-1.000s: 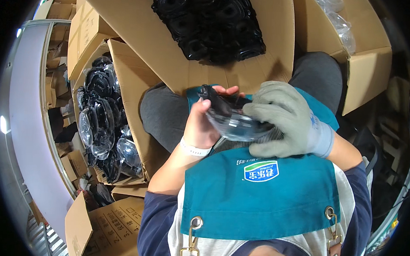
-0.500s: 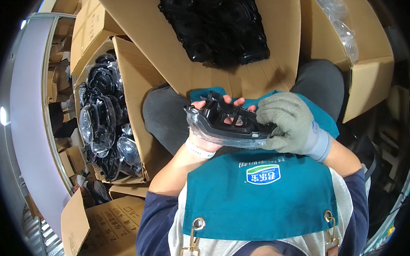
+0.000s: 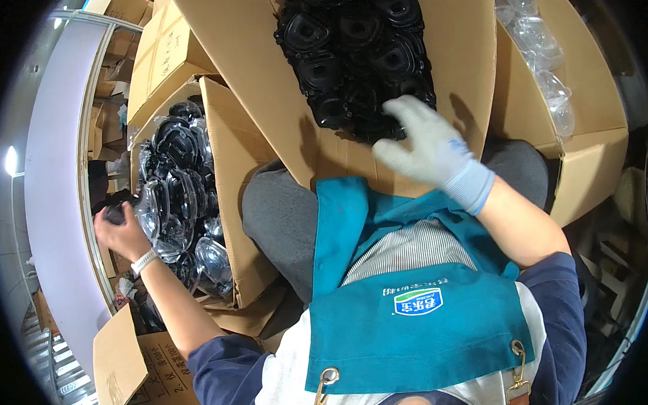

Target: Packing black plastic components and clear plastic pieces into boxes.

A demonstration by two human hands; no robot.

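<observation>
Far out to the left, my bare left hand (image 3: 123,236) has its fingers curled round a dark plastic part (image 3: 117,211). Most of that part is hidden by the fingers or blends into the dark background. My right hand (image 3: 423,143), in a grey-white knit glove, hangs open with thumb and fingers apart. Its fingertips are over the lower edge of a mass of black molded plastic parts (image 3: 361,30) with oval openings, packed in the large carton (image 3: 247,55) in front of me. I cannot tell whether the glove touches them.
A carton (image 3: 229,134) at my left holds several clear-and-black plastic pieces (image 3: 168,201). At the right, another carton (image 3: 595,161) has clear plastic covers (image 3: 536,38) along its side. A flattened-looking box (image 3: 119,356) lies low at the left, near a pale panel (image 3: 59,190).
Both hands held a black part with a clear cover in front of my chest. My left hand has swung far left; my gloved right hand let go and moved forward to the large carton.
</observation>
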